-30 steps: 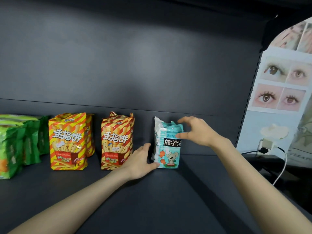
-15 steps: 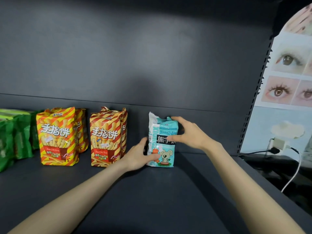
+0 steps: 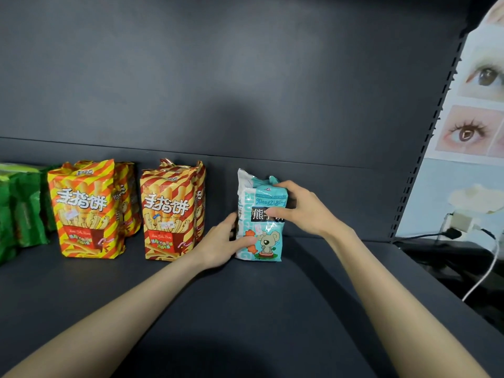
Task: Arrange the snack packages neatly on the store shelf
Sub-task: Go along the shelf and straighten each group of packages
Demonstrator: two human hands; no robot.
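Right hand [image 3: 302, 211] gripped the teal bear-biscuit pack [image 3: 261, 219] from its right side, thumb across the front label, fingers [image 3: 281, 185] curled over the top edge. Left hand [image 3: 221, 241] clasped the same pack low on its left side, thumb pressed on the lower front, other fingers hidden behind it. Pack stood upright on the dark shelf [image 3: 245, 309], near the back edge, right of centre; a second teal pack seemed to stand right behind it, hard to tell. Just left of the left hand: striped finger-biscuit pack [image 3: 169, 211], upright, another behind it. Further left, apart: second striped pack [image 3: 84, 208], also with one behind. Green packs [image 3: 21, 208] at the shelf's left edge. Past the shelf's right edge: eye poster [image 3: 474, 126], white cable [image 3: 482, 279].
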